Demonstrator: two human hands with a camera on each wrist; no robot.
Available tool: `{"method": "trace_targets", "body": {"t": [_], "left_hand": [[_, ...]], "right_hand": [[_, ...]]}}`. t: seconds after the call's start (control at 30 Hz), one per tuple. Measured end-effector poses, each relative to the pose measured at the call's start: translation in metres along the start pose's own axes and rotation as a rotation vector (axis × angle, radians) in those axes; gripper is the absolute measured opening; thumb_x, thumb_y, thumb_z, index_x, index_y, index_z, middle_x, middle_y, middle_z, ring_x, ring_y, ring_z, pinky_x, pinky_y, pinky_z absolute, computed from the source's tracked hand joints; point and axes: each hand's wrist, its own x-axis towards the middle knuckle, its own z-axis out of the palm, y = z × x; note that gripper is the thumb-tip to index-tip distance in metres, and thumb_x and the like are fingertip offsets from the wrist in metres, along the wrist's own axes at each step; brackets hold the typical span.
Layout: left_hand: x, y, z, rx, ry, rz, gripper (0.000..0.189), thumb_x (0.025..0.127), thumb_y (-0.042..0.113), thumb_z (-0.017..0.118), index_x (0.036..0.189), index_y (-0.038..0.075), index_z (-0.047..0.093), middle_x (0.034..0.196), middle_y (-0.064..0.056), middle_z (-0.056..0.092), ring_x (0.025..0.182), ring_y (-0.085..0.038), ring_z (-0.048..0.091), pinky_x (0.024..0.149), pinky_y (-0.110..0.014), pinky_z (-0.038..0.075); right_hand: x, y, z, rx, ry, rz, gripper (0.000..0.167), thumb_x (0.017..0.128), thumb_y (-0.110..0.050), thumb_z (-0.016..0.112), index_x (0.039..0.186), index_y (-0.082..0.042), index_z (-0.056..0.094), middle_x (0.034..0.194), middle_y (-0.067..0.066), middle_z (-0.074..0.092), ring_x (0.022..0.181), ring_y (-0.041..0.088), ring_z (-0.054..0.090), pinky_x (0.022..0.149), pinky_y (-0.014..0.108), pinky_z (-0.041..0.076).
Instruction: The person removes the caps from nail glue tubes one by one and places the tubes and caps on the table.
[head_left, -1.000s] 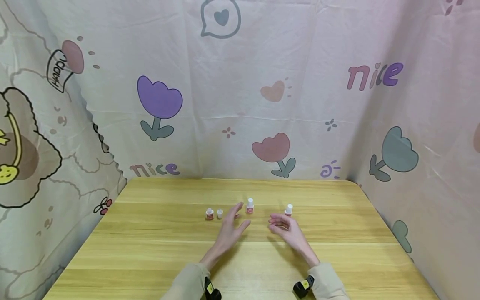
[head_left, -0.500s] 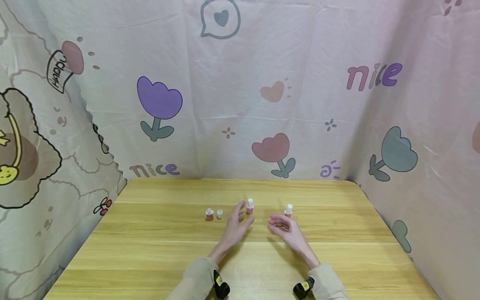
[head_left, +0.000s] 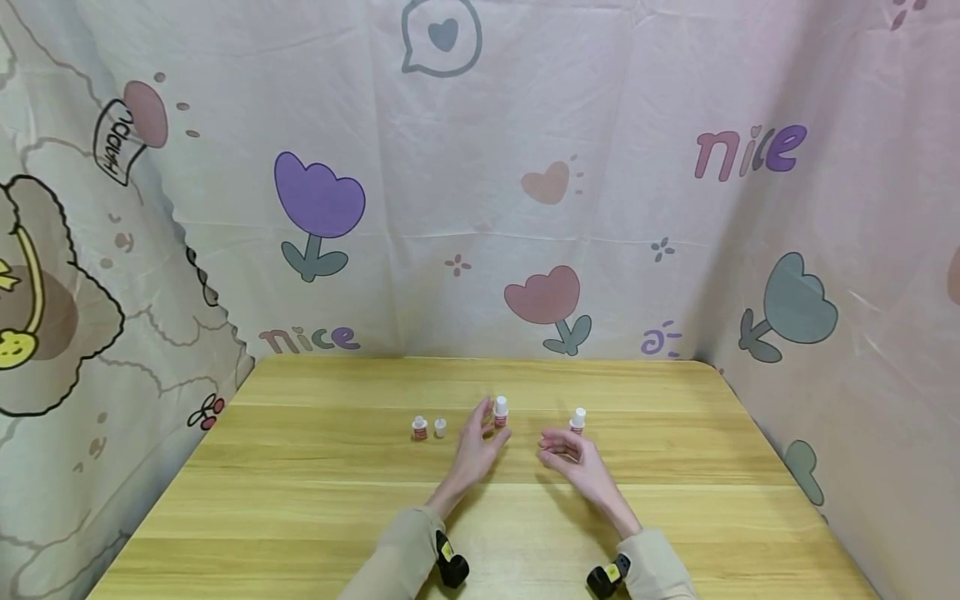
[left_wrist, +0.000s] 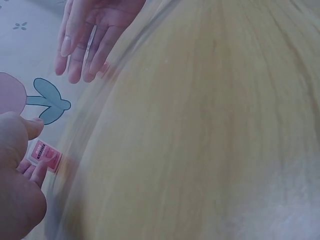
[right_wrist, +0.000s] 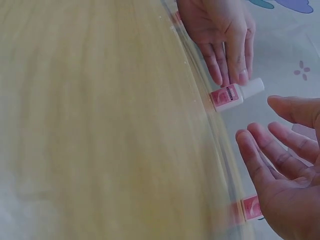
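Observation:
A small white bottle with a red label and white cap [head_left: 501, 412] stands upright mid-table. My left hand [head_left: 477, 446] reaches up to it, fingers at its left side and thumb apart in front. In the right wrist view, the left fingers reach right to this bottle [right_wrist: 227, 97]. My right hand [head_left: 577, 462] hovers with relaxed fingers, holding nothing, and partly hides a second capped bottle [head_left: 577, 420] behind it. Farther left stands a similar bottle without its tall cap [head_left: 419, 429], and beside it lies a loose white cap [head_left: 440, 428].
Everything stands on a wooden table [head_left: 300, 500]. Patterned cloth [head_left: 450, 208] hangs behind its back edge and along both sides. Each sleeve carries a black wrist camera, the left one [head_left: 452, 567] and the right one [head_left: 608, 577].
My left hand has moved right and slightly forward, from beside the loose cap up to the middle bottle. My right hand and all the bottles have stayed in place.

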Motion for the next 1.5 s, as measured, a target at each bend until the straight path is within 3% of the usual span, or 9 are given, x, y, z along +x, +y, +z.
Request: {"method": "trace_targets", "body": {"t": [0.43, 0.73, 0.97, 1.17, 1.5], "left_hand": [[0.004, -0.001, 0.001, 0.010, 0.014, -0.008, 0.070, 0.095, 0.009, 0.066, 0.153, -0.005, 0.029, 0.150, -0.028, 0.046, 0.133, -0.043, 0.052, 0.110, -0.052, 0.047], [0.008, -0.002, 0.003, 0.036, 0.029, -0.010, 0.067, 0.095, 0.009, 0.067, 0.151, -0.005, 0.034, 0.146, -0.028, 0.051, 0.122, -0.041, 0.060, 0.103, -0.049, 0.052], [0.012, -0.002, 0.006, 0.073, 0.029, -0.009, 0.058, 0.092, 0.006, 0.069, 0.144, -0.004, 0.045, 0.122, -0.023, 0.067, 0.102, -0.029, 0.067, 0.089, -0.037, 0.059], [0.016, -0.002, 0.009, 0.103, 0.036, 0.021, 0.051, 0.091, 0.000, 0.069, 0.138, -0.007, 0.051, 0.106, -0.019, 0.070, 0.088, -0.020, 0.066, 0.076, -0.023, 0.057], [0.018, -0.004, 0.013, 0.163, 0.036, 0.013, 0.034, 0.094, 0.001, 0.066, 0.128, -0.002, 0.063, 0.107, -0.016, 0.072, 0.088, -0.017, 0.066, 0.077, -0.023, 0.056]], "right_hand": [[-0.001, -0.001, 0.000, 0.003, 0.001, -0.001, 0.047, 0.092, -0.007, 0.069, 0.131, 0.014, 0.053, 0.121, 0.033, 0.064, 0.102, 0.013, 0.067, 0.091, 0.016, 0.052], [-0.001, 0.001, 0.000, -0.001, 0.000, -0.001, 0.046, 0.093, -0.008, 0.069, 0.130, 0.013, 0.054, 0.121, 0.032, 0.065, 0.102, 0.012, 0.067, 0.091, 0.016, 0.052], [-0.001, 0.000, 0.001, 0.010, 0.012, 0.008, 0.045, 0.092, -0.008, 0.069, 0.130, 0.013, 0.054, 0.121, 0.032, 0.065, 0.099, 0.006, 0.065, 0.091, 0.015, 0.052], [-0.002, -0.001, 0.002, 0.008, 0.021, -0.007, 0.044, 0.093, -0.006, 0.068, 0.129, 0.015, 0.054, 0.119, 0.035, 0.064, 0.097, 0.003, 0.065, 0.090, 0.015, 0.052], [-0.002, -0.001, 0.002, 0.016, 0.003, 0.001, 0.045, 0.093, -0.008, 0.069, 0.130, 0.014, 0.054, 0.121, 0.033, 0.064, 0.101, 0.006, 0.065, 0.093, 0.016, 0.051]]}}
